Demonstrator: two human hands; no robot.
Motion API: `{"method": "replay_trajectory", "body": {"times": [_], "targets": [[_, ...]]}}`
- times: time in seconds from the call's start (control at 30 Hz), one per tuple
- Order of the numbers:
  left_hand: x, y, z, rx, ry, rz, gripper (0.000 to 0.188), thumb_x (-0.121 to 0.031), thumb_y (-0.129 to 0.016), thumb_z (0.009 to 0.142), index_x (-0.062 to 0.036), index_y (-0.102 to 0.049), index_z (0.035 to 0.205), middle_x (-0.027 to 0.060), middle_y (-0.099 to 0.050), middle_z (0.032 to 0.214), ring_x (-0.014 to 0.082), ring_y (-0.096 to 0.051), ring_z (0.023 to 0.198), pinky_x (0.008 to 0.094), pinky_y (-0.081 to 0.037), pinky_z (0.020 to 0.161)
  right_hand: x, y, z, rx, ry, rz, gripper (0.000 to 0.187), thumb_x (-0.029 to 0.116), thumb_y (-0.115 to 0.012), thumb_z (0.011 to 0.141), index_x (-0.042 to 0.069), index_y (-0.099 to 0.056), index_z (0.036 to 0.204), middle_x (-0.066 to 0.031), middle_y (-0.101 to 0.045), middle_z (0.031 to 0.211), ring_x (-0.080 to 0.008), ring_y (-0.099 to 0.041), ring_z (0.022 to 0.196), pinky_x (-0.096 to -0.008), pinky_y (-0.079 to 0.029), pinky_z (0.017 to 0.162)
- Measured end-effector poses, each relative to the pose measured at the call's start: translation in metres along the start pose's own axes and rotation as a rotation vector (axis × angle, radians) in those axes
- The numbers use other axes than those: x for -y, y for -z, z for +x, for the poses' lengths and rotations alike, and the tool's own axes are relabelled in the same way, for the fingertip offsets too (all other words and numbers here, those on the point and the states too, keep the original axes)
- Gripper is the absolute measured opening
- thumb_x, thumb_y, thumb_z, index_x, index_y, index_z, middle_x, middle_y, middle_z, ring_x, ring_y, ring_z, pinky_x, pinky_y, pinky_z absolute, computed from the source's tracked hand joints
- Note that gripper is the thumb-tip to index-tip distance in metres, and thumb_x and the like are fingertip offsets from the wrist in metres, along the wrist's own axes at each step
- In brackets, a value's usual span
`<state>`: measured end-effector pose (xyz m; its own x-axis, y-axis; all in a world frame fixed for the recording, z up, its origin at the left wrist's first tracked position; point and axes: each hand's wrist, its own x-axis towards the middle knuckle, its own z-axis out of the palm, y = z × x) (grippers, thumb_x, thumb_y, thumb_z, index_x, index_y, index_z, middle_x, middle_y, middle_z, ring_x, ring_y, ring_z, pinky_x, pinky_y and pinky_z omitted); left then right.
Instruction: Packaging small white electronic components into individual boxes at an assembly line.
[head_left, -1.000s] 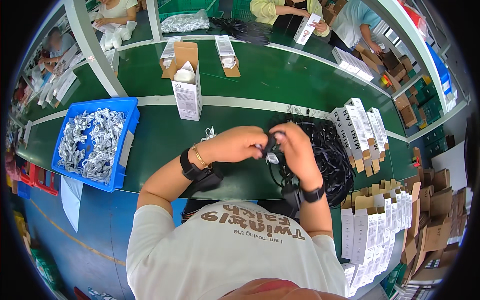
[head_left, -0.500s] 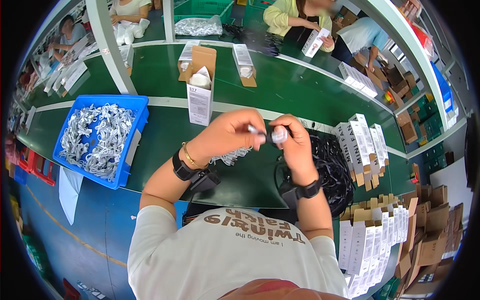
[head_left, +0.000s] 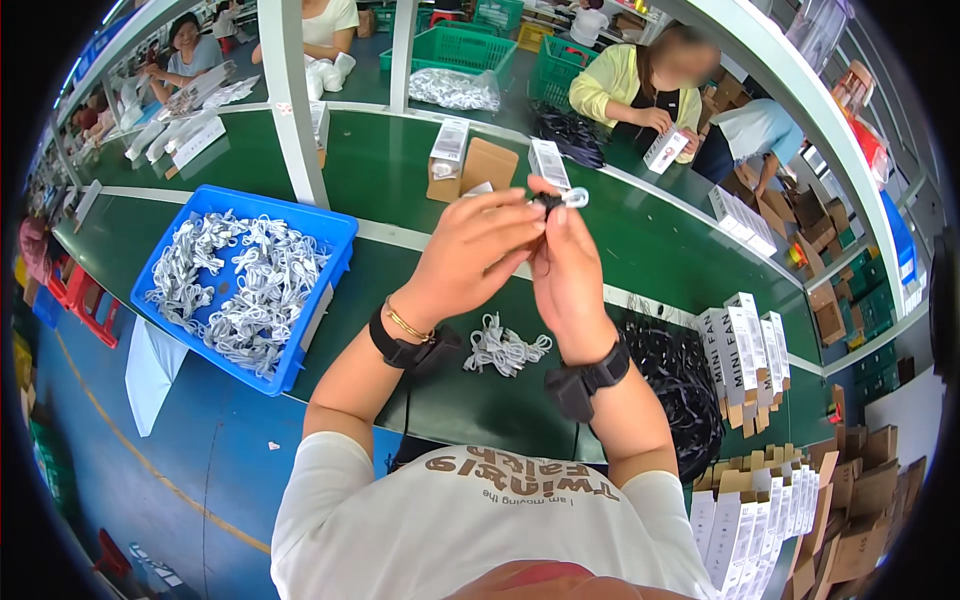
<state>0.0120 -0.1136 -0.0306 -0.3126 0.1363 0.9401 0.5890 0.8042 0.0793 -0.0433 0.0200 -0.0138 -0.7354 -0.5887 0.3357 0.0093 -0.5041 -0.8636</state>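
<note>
Both hands meet in front of me over a small bundle, a white looped cable [head_left: 576, 197] with a black strap [head_left: 547, 202] at it. My right hand [head_left: 568, 275] is closed on the bundle between thumb and fingers, the white loop sticking out to its right. From the left, my left hand [head_left: 470, 250] reaches in, fingers rather straight, their tips at the black strap; its exact grip is partly hidden. Behind my hands stands an open carton [head_left: 490, 165] with a brown flap, mostly covered. A small heap of white cables [head_left: 505, 347] lies between my forearms.
At left is a blue bin [head_left: 345, 235] full of white cables. A pile of black straps [head_left: 665, 385] lies beside my right forearm. White boxes [head_left: 740, 350] stand at right, more boxes [head_left: 735, 530] nearer. A white frame post [head_left: 290, 100] rises ahead. Co-workers sit across.
My view has turned, shifting the scene. My hands have risen farther from my body, uncovering the cable heap. The left fingers have straightened, and the white loop now shows at the right hand.
</note>
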Motion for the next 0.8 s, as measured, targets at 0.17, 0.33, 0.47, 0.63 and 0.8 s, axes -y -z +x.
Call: {"method": "replay_trajectory", "body": {"times": [0.17,0.33,0.47,0.63,0.8], "targets": [[0.031,0.015,0.003,-0.047,0.371,-0.178,0.074,-0.011,-0.078,0.068,-0.0034,-0.043,0.133,0.0157,-0.050,0.131,0.0327,-0.046,0.123,0.0413,-0.036,0.103,-0.003,0.007,0.056,0.121,0.379,-0.974,0.032,0.026,-0.050,0.097,0.007,-0.052,0.122,-0.0109,-0.063,0.093,-0.0209,-0.062,0.088,-0.0379,-0.043,0.085],[0.073,0.017,-0.024,0.239,0.651,-0.148,0.099,-0.014,-0.083,0.062,0.0040,-0.025,0.141,0.0258,-0.033,0.144,0.0354,-0.038,0.131,0.0395,-0.033,0.107,-0.002,0.013,0.063,0.395,0.405,-1.770,0.020,0.018,-0.055,0.092,0.005,-0.054,0.107,-0.0178,-0.061,0.087,-0.0320,-0.061,0.080,-0.0412,-0.044,0.075],[0.072,-0.003,-0.034,0.368,0.578,-0.358,0.099,-0.011,-0.082,0.064,0.0063,-0.023,0.142,0.0229,-0.042,0.138,0.0333,-0.041,0.129,0.0371,-0.032,0.108,0.006,0.021,0.053,0.699,0.252,-1.452,0.018,0.012,-0.056,0.089,0.003,-0.050,0.103,-0.0188,-0.061,0.088,-0.0391,-0.058,0.085,-0.0443,-0.044,0.072],[0.069,-0.015,-0.026,0.490,0.711,-0.492,0.090,-0.010,-0.079,0.063,0.0034,-0.031,0.139,0.0210,-0.048,0.129,0.0325,-0.048,0.121,0.0381,-0.036,0.105,0.007,0.035,0.028,0.422,0.171,-1.379,0.022,0.007,-0.056,0.090,0.002,-0.048,0.109,-0.0192,-0.062,0.096,-0.0356,-0.062,0.084,-0.0391,-0.048,0.071],[0.072,-0.033,-0.049,0.331,0.358,-0.461,0.085,-0.010,-0.079,0.063,0.0015,-0.037,0.136,0.0177,-0.052,0.122,0.0310,-0.051,0.116,0.0380,-0.039,0.101,0.002,0.041,0.019,0.331,0.092,-1.245,0.021,0.003,-0.056,0.089,0.002,-0.048,0.108,-0.0176,-0.063,0.093,-0.0317,-0.063,0.080,-0.0365,-0.049,0.069]]}}
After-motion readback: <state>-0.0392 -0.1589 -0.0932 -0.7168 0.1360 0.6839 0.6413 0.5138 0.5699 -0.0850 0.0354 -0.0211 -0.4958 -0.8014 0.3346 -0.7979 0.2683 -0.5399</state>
